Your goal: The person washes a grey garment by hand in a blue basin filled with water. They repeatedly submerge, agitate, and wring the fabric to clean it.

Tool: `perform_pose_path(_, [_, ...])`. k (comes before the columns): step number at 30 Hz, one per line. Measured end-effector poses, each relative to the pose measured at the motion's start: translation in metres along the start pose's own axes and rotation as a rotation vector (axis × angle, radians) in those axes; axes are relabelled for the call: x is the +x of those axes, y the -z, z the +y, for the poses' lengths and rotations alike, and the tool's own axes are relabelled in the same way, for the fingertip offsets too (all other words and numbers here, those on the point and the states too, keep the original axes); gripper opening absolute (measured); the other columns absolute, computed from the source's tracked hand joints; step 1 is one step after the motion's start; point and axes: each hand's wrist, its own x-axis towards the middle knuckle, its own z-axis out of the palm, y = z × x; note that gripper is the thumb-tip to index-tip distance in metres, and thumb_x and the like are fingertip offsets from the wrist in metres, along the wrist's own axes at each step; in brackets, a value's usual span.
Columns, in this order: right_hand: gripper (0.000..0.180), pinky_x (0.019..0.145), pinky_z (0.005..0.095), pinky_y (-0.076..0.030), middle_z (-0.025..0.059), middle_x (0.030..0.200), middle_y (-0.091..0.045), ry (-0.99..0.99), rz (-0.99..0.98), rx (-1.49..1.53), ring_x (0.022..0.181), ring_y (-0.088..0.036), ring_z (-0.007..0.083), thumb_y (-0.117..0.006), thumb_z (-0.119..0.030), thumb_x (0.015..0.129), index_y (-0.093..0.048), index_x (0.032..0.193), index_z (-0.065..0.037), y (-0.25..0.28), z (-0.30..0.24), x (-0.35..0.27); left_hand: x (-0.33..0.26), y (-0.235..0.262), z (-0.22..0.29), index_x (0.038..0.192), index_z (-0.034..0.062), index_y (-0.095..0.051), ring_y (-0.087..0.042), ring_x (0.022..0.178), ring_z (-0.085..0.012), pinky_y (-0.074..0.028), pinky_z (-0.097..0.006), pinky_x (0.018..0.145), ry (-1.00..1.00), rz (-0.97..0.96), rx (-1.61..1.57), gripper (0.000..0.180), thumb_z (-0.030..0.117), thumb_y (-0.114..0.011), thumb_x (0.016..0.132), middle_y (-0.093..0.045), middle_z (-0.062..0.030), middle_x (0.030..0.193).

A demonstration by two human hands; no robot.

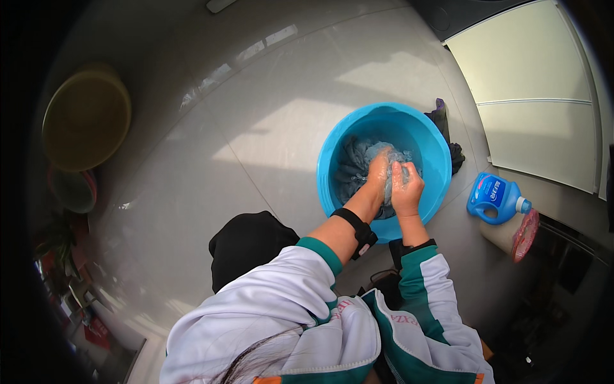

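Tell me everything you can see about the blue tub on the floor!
The blue tub is a round, bright blue basin that looks like smooth plastic, with a thick rolled rim. It sits upright on the pale tiled floor. Inside lies wet grey cloth in soapy water. The left hand and right hand reach into it and clutch the cloth together. A dark rag lies against its far rim, and a blue detergent bottle lies to its right.

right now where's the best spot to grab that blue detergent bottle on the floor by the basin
Probably by the loop handle on the blue bottle: it lies on its side on the floor right of the basin, cap pointing right, handle at its left end nearest the basin. Come from above and hook fingers through the loop. Both hands are wet in the basin, so the smooth body could slip.
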Motion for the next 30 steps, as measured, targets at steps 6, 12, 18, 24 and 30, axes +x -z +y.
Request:
perform_pose_path(6, [0.050, 0.075, 0.0433, -0.047, 0.0212, 0.091, -0.064, -0.309, -0.221, -0.159, 0.084, -0.060, 0.0396, -0.045, -0.048, 0.096, -0.062, 0.100, 0.000, -0.002, 0.077, 0.052, -0.010, -0.029, 0.004, 0.123, -0.0076, -0.046, -0.052, 0.107, -0.0266, -0.042, -0.039, 0.090, -0.226, 0.096, 0.143, 0.058, 0.039, -0.057, 0.090, -0.052, -0.0181, 0.120])
perform_pose_path(12, [0.059, 0.097, 0.0475, -0.038, 0.0218, 0.134, -0.040, -0.424, -0.194, -0.068, 0.119, -0.043, 0.0414, -0.052, -0.045, 0.093, -0.036, 0.135, -0.006, -0.030, 0.120, 0.044, -0.004, -0.017, 0.016, 0.146, -0.0020, -0.019, -0.026, 0.138, -0.0327, -0.022, -0.041, 0.112, -0.282, 0.200, 0.336, 0.071, 0.027, -0.056, 0.092, -0.027, -0.0196, 0.149])
perform_pose_path(18, [0.073, 0.100, 0.0478, -0.039, 0.0261, 0.135, -0.035, -0.276, -0.417, -0.307, 0.120, -0.041, 0.0477, -0.070, -0.010, 0.077, -0.032, 0.139, -0.014, -0.041, 0.130, 0.034, 0.005, 0.002, 0.003, 0.144, -0.0026, -0.023, -0.031, 0.135, -0.0323, -0.027, -0.040, 0.108, -0.308, 0.273, 0.398, 0.065, 0.022, -0.053, 0.093, -0.032, -0.0215, 0.146])
perform_pose_path(24, [0.068, 0.100, 0.0447, -0.040, 0.0241, 0.138, -0.034, -0.347, -0.381, -0.305, 0.121, -0.042, 0.0446, -0.062, -0.001, 0.079, -0.034, 0.141, -0.011, -0.051, 0.123, 0.035, 0.025, 0.015, -0.008, 0.140, -0.0028, -0.031, -0.041, 0.125, -0.0307, -0.034, -0.042, 0.103, -0.378, 0.195, 0.353, 0.057, 0.020, -0.053, 0.093, -0.041, -0.0186, 0.139])
perform_pose_path(30, [0.034, 0.085, 0.0367, -0.048, 0.0182, 0.112, -0.063, -0.213, -0.186, 0.251, 0.099, -0.061, 0.0313, -0.061, -0.011, 0.087, -0.058, 0.119, 0.002, -0.002, 0.043, 0.021, 0.028, 0.014, 0.006, 0.127, 0.0011, -0.050, -0.056, 0.105, -0.0272, -0.045, -0.042, 0.091, -0.050, 0.183, 0.330, 0.061, 0.052, -0.046, 0.094, -0.057, -0.0152, 0.119])
